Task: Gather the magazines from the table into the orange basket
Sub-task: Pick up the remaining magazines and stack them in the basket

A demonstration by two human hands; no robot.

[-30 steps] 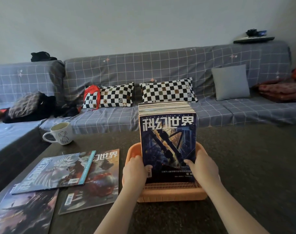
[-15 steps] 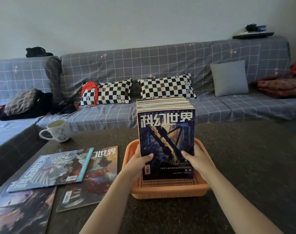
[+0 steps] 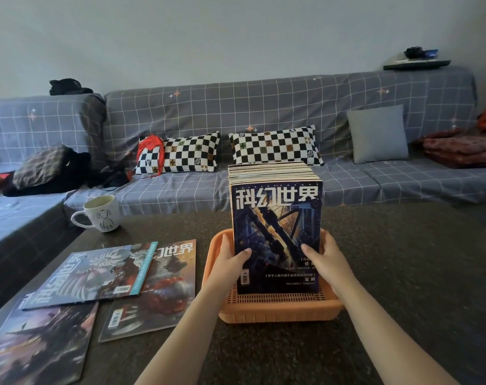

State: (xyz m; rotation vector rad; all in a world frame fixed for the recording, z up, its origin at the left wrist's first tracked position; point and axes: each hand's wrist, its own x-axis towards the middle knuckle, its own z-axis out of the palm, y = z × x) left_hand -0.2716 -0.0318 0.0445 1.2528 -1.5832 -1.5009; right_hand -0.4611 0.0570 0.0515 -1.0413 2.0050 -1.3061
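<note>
A thick stack (image 3: 275,234) of magazines stands upright on its lower edge inside the orange basket (image 3: 280,311), its front cover facing the camera and its top edges fanned toward the sofa (image 3: 264,107). The left hand (image 3: 229,266) grips the stack's left side, thumb pressed across the front cover and the other fingers hidden behind or beside the pile within the basket. The right hand (image 3: 326,262) grips the right side likewise, thumb on the cover, fingers wrapped round the edge. The basket sits on the dark desk (image 3: 416,287), near its middle. To the left of the basket three magazines lie flat on the desk: a teal one (image 3: 91,276) on top, overlapping an orange one (image 3: 158,295) just beside the basket, and a dark one (image 3: 33,348) at the near left corner, partly under the teal one. A white mug (image 3: 103,212) stands on the desk's far left, well apart from the basket. Two checkered pillows (image 3: 180,152) and a grey cushion (image 3: 377,133) rest on the sofa behind.
</note>
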